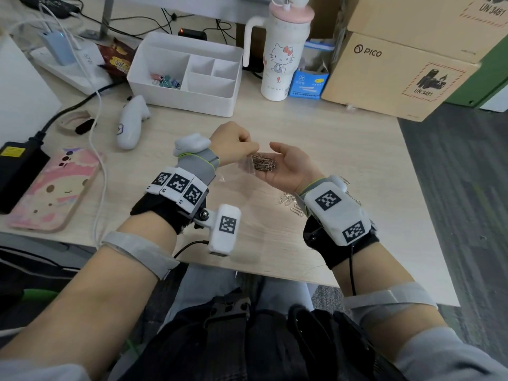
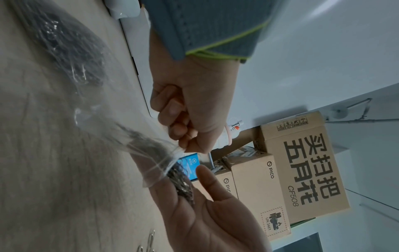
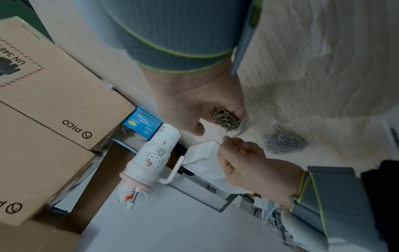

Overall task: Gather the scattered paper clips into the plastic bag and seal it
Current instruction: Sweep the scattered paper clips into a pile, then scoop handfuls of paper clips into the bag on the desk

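The left hand (image 1: 233,144) pinches the mouth of the small clear plastic bag (image 1: 246,164). The right hand (image 1: 288,165) is cupped open under a heap of thin silver paper clips (image 1: 264,162), right beside the bag. This looks like the filling step. Next, the heap needs tipping into the bag, and more loose clips (image 1: 291,200) wait on the pale wooden surface (image 1: 343,138) by the right wrist.

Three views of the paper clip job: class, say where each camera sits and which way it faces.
Head: worn on the head, facing down at the table; both forearms, left hand, right hand.
Left wrist: on the left wrist, facing along the hand to the bag.
Right wrist: on the right wrist, facing its palm of paper clips.
All share both hands and the clips.
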Available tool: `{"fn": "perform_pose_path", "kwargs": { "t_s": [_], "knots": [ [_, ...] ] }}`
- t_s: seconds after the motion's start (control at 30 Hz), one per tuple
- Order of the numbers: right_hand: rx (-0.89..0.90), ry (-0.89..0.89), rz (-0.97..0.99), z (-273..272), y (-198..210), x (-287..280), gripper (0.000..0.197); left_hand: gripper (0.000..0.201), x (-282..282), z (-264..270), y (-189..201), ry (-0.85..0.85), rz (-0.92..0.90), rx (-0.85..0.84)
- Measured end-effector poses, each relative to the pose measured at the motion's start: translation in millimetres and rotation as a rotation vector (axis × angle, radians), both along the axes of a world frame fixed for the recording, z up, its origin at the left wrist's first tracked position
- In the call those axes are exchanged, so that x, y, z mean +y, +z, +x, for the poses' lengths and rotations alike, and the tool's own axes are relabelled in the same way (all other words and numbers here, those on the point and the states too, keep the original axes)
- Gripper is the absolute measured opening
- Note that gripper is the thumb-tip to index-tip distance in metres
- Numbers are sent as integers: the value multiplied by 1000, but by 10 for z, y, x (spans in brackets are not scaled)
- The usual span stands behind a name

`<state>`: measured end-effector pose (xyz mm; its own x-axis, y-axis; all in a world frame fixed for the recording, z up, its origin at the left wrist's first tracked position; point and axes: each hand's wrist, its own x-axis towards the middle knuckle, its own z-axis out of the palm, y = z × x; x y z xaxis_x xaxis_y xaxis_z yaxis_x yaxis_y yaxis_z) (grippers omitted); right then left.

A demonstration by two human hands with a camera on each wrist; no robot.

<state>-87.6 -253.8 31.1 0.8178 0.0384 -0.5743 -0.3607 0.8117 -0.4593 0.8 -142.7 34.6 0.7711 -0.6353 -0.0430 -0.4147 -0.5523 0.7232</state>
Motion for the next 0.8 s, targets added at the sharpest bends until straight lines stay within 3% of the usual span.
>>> {"fn": "perform_pose_path", "kwargs": {
  "t_s": [0.53,0.8],
  "knots": [
    [-92,36,54,-17,147,-12,73,34,18,-17,5,4,-39,48],
    [-52,-84,-100,-41,61,-50,44,22,46,-69,8,20,-89,83]
  ]
}}
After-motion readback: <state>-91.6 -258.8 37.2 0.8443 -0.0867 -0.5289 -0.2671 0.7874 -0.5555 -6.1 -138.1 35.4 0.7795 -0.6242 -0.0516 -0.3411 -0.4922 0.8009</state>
